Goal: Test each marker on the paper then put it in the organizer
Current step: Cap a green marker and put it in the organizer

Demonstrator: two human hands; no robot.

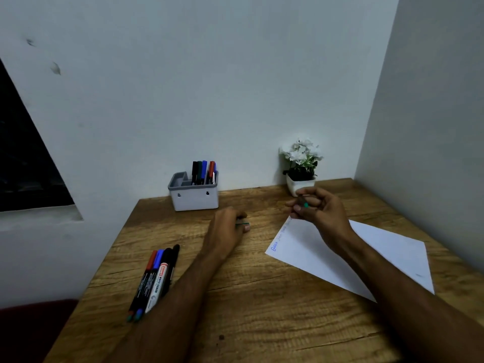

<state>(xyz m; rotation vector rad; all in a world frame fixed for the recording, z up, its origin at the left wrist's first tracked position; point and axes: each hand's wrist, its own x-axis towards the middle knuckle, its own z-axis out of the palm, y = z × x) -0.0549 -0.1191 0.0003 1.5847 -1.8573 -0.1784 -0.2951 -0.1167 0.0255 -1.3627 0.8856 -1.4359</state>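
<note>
My right hand [318,209] is closed around a green marker [305,204] above the far corner of the white paper [387,254]; only its green end shows. My left hand [227,227] rests on the wooden table [262,305], its fingers pinching a small green piece, apparently the marker's cap [242,224]. The paper carries blue writing near its left corner. A grey organizer [195,196] stands at the wall, with several markers upright in its right compartment. Several more markers [154,279] lie in a bunch at the table's left, partly under my left forearm.
A small white pot with white flowers [301,166] stands at the back of the table, just behind my right hand. Walls close in at the back and on the right. A dark window opening is at the left.
</note>
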